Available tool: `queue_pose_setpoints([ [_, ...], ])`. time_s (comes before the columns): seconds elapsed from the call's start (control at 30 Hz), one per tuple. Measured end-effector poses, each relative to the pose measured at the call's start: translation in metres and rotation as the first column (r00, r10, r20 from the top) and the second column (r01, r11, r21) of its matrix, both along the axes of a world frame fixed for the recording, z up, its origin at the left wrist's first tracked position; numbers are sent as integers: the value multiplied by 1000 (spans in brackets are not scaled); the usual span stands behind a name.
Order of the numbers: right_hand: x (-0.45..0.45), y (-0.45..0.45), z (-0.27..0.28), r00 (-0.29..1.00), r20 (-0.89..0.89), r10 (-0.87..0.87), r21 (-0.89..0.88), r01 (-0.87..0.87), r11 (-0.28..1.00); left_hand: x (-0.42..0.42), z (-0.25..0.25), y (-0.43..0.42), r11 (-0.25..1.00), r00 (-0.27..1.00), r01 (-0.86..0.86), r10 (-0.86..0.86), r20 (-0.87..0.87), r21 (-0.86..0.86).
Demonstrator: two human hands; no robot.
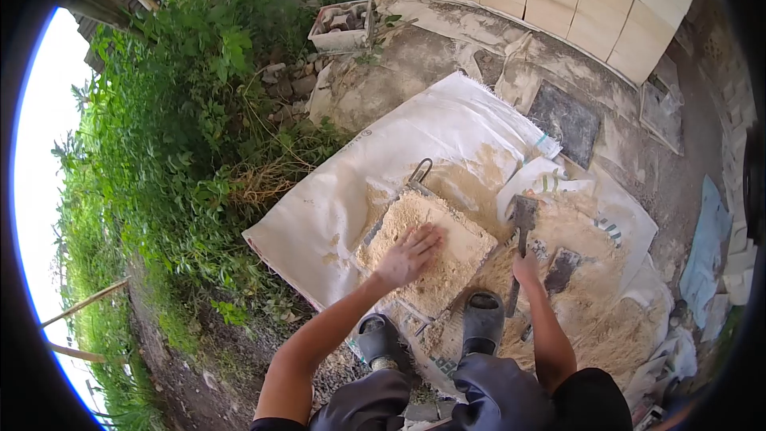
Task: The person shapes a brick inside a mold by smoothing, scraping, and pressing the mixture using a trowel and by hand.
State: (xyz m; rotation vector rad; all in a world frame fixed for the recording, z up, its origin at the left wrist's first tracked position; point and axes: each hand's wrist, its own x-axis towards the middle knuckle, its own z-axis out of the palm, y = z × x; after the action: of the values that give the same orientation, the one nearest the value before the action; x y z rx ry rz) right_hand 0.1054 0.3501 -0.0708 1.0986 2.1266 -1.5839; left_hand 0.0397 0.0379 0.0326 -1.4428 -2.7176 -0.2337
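Observation:
My left hand [411, 255] lies flat with fingers spread on a heap of pale, damp-looking powder [423, 215]. The powder fills a square mould [488, 246], whose far corner carries a metal loop handle [421, 169]. Part of the powder's right side looks smooth, while the rest is crumbly. In my right hand [525, 268], closed around its handle, is a hammer [524, 212] with a dark, blocky head pointing away from me. That hammer is just right of the mould, over loose powder. A dark block [562, 270] rests on the powder right of my right hand.
White woven sacking [319, 199] spreads under the mould, with loose powder [590, 319] on its right. My feet in grey sandals [483, 319] stand at the mould's near edge. Beyond are a dark square slab [563, 121], a white crate [341, 41] of rubble and a pale wall [550, 0]. Plants [183, 136] crowd the left.

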Motion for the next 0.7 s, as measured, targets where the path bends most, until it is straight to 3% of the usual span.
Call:
queue_pose_setpoints([
  [0.07,8,8,-20,988,-79,-136,-253,112,961,-8,7,-27,994,999,-44,46,16,-101],
  [0.1,13,10,-14,988,-68,-138,-255,117,960,-9,15,-36,994,999,-41,44,26,-105],
  [0.17,15,11,23,949,72,-306,-555,293,778,-17,35,-45,985,984,-144,153,92,-95],
  [0.27,24,20,9,968,89,-236,-567,244,786,-43,55,-44,996,973,-63,74,217,-61],
  [0.3,22,21,2,963,108,-249,-552,266,790,-55,44,-47,992,985,57,-38,171,-109],
  [0.33,21,22,-4,955,135,-263,-523,294,800,-63,35,-43,993,978,72,-52,200,-93],
  [0.4,15,22,-4,933,182,-310,-466,360,808,-80,19,-34,956,892,289,-289,348,52],
  [0.53,7,12,24,915,257,-310,-308,381,872,-97,9,-32,899,810,388,-438,389,204],
  [0.63,-11,-6,33,878,248,-409,-48,433,900,-112,7,-45,855,745,458,-519,419,245],
  [0.7,-13,-15,27,882,182,-434,32,436,900,-118,10,-46,816,712,514,-579,397,266],
])
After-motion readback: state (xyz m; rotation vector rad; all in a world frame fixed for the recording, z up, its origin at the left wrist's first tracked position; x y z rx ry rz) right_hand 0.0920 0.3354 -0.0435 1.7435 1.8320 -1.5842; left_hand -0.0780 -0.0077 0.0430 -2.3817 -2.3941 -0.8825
